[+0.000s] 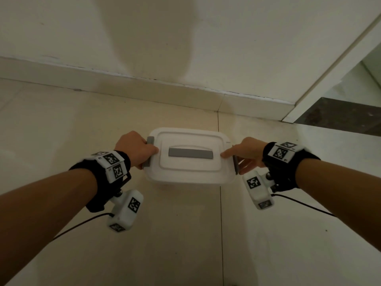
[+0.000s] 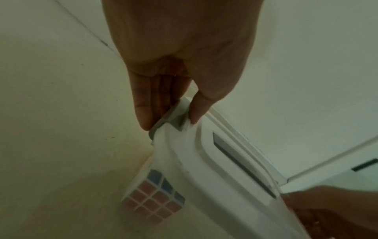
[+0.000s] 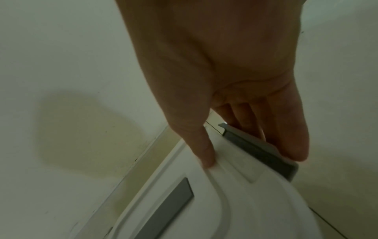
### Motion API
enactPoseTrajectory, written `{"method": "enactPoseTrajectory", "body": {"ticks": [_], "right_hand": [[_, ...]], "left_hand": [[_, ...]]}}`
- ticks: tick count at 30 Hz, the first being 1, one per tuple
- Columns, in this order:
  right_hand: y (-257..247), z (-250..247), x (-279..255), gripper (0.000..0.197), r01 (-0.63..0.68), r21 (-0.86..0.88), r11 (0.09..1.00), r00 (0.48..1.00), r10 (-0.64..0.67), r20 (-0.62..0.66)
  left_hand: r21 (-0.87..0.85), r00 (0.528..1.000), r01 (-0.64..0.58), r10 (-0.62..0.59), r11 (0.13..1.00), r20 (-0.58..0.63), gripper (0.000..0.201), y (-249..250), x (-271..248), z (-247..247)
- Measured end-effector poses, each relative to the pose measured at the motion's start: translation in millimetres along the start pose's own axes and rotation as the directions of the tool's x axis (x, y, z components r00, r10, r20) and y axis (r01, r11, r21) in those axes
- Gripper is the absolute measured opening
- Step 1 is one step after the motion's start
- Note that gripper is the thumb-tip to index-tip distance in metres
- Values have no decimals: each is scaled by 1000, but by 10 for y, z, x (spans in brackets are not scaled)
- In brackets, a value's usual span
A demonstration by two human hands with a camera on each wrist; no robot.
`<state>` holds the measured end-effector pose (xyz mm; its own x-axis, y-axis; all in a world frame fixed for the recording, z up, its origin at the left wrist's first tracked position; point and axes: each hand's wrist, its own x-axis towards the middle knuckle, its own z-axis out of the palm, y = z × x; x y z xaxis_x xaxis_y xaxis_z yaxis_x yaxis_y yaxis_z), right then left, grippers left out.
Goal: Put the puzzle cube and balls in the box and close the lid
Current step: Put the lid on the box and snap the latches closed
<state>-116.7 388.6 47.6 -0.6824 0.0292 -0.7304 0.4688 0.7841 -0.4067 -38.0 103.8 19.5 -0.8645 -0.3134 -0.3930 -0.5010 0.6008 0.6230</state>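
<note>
A white box (image 1: 186, 182) stands on the floor with its white lid (image 1: 189, 168) on top; a grey handle (image 1: 190, 154) lies flat in the lid. My left hand (image 1: 150, 157) pinches the grey left latch (image 1: 150, 141), thumb on the lid. My right hand (image 1: 233, 163) has its thumb on the lid and its fingers behind the grey right latch (image 1: 235, 164), which sticks out from the box. In the left wrist view the puzzle cube (image 2: 153, 197) shows through the box's translucent wall, below the left latch (image 2: 174, 119). The right wrist view shows the right latch (image 3: 259, 152). No balls are visible.
The box sits on pale floor tiles (image 1: 82, 124), a short way in front of a white wall with a skirting board (image 1: 144, 87). A white door frame (image 1: 321, 83) and a dark threshold (image 1: 340, 114) are at the right. Cables trail from both wrist cameras.
</note>
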Motion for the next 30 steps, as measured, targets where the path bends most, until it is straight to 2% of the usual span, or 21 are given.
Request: {"method": "enactPoseTrajectory", "body": {"ticks": [7,15,18,20,23,25,27,30], "right_hand": [[-56,5,-32,40,28,-68,997,996,-33,-77],[-189,9,-55,28,44,-127,991,992,-58,-109],[-133,-5,-43,29,44,-149,988,996,-54,-65],[-81,-2,-22,35,29,-144,989,999,-32,-14],[-22,17,-22,34,-9,-122,993,998,17,65],[15,18,-20,39,-48,-72,996,989,58,135],[42,0,-11,44,-57,-1,998,980,56,191],[13,-47,2,42,-30,37,999,985,23,169]], "left_hand": [[-34,1000,15,-15,999,-1,32,-20,-34,14],[-44,999,32,-32,999,-1,33,-3,-71,15],[-77,998,63,-62,995,14,36,13,-81,25],[-111,989,130,-122,985,79,36,29,-103,27],[-159,942,282,-242,946,235,52,19,-139,3],[-191,911,337,-268,922,313,53,-3,-150,-22],[-236,910,340,-255,910,327,47,-1,-142,-47],[-289,932,301,-216,909,291,40,56,-101,-87]]}}
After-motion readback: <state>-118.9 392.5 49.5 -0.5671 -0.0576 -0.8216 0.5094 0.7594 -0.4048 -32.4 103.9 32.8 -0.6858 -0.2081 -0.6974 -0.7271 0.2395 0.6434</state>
